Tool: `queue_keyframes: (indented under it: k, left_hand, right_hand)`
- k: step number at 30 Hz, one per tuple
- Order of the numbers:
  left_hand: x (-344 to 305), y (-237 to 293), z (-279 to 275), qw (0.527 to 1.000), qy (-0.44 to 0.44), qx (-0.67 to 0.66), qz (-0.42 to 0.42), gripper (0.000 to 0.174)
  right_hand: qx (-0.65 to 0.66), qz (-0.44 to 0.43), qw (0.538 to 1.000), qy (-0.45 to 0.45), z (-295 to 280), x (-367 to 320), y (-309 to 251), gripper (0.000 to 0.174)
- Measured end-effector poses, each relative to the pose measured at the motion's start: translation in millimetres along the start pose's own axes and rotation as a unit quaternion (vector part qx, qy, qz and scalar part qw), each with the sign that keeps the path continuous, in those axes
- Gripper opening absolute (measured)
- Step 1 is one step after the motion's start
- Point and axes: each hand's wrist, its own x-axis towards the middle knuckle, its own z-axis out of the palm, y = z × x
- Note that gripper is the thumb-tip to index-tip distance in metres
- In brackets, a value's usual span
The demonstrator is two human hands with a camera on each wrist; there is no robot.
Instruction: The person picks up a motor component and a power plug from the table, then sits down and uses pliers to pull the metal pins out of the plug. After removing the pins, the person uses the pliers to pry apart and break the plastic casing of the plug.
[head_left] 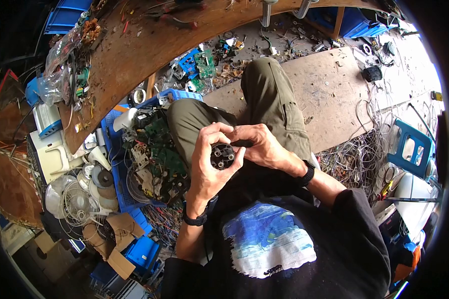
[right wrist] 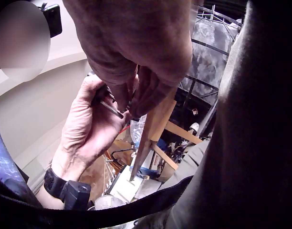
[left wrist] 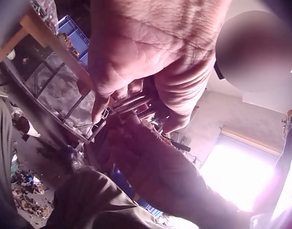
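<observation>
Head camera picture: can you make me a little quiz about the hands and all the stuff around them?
1. True or false: the left hand holds the black round part.
2. Pick one: what lies in the blue crate by the person's left leg? A) circuit boards B) apples C) books
3. Fill the gap: the blue stool stands on the person's ____ side.

Key: 1 true; 2 A; 3 right.
</observation>
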Motion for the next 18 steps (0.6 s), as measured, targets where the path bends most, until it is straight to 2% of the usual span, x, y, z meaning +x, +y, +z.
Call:
queue_keyframes:
  k: [7, 17, 18]
  left_hand:
    - [0.9, -4.1, 0.3, 0.999, 0.012, 0.029, 0.033, 0.043]
    - [-0.5, -6.3, -2.3, 0.998, 0.008, 0.052, 0.031, 0.045]
    - [-1.3, -7.8, -1.6, 0.998, 0.028, 0.046, 0.034, 0.047]
  right_hand:
    - [-0.003, -0.025, 1.0, 0.002, -1.2, 0.6, -2.0, 0.025]
    - [-0.004, -0.034, 0.999, -0.004, 1.5, 0.4, 1.5, 0.025]
    - [-0.004, -0.035, 0.999, -0.005, 1.5, 0.0, 2.2, 0.025]
